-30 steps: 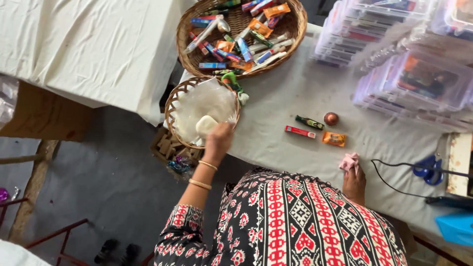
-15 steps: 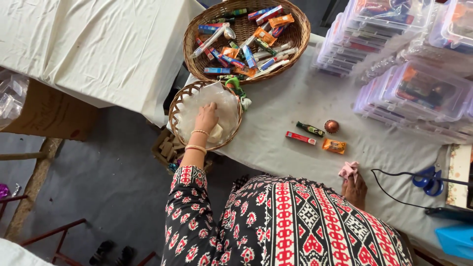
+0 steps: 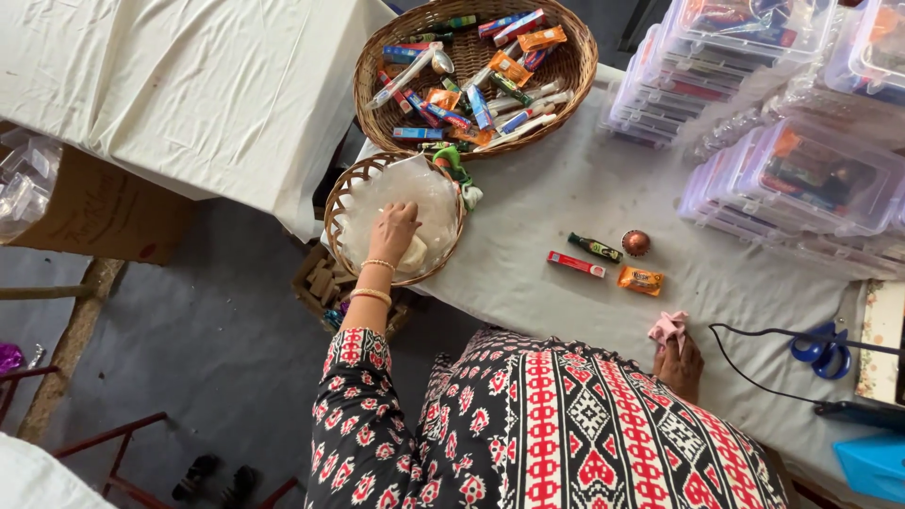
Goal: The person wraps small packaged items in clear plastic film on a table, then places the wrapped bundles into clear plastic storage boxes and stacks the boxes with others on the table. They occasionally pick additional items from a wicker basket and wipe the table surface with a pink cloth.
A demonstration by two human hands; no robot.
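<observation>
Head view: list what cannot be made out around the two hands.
- Left hand: its fingertips press into the clear bags in the small basket; whether it pinches one is hidden.
- Right hand: half covered by the patterned sleeve; its grip on the pink item is unclear.
- Clear boxes: contents blurred, cut off by the top edge.

Small basket (image 3: 341,203): woven cane, matt, holding crinkled glossy clear plastic bags (image 3: 415,193). Large basket (image 3: 575,71) behind it: same rough wicker, filled with shiny foil and plastic wrappers (image 3: 471,94). Worktop (image 3: 566,198): matt white cloth cover. Boxes (image 3: 801,170) right of the large basket: clear, glossy plastic. Sleeve (image 3: 363,415): printed matt cloth.
</observation>
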